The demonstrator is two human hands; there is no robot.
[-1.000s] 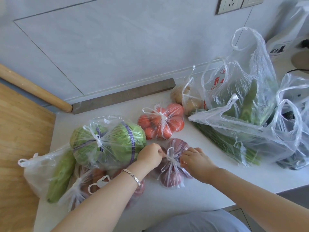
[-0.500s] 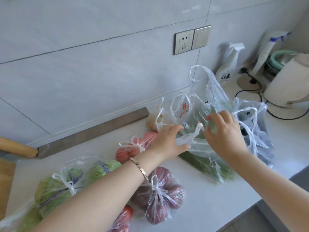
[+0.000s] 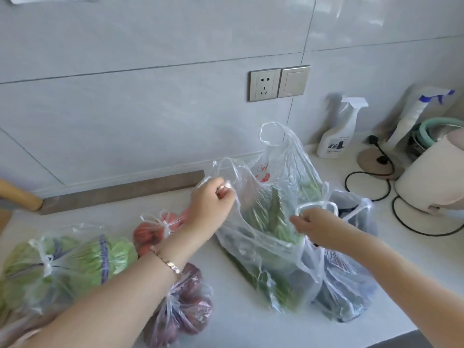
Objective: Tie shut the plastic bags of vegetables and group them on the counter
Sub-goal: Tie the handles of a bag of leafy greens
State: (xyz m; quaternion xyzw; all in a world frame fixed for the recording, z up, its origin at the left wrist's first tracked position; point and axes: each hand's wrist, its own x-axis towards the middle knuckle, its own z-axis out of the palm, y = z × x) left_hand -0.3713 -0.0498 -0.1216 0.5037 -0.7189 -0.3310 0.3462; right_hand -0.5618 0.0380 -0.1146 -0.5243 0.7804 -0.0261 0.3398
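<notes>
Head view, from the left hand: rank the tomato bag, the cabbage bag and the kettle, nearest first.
From the left hand, which grips a handle of the greens bag:
1. Tomato bag, just down-left of the hand, beside the wrist.
2. Cabbage bag, farther out on the left.
3. Kettle, at the far right.

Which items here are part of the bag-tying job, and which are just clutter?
Job: left hand and right hand, each gripping a handle of the open greens bag; dark bag beside it; tied cabbage bag, tomato bag, onion bag.
Clutter: spray bottle, kettle, wall socket.
</notes>
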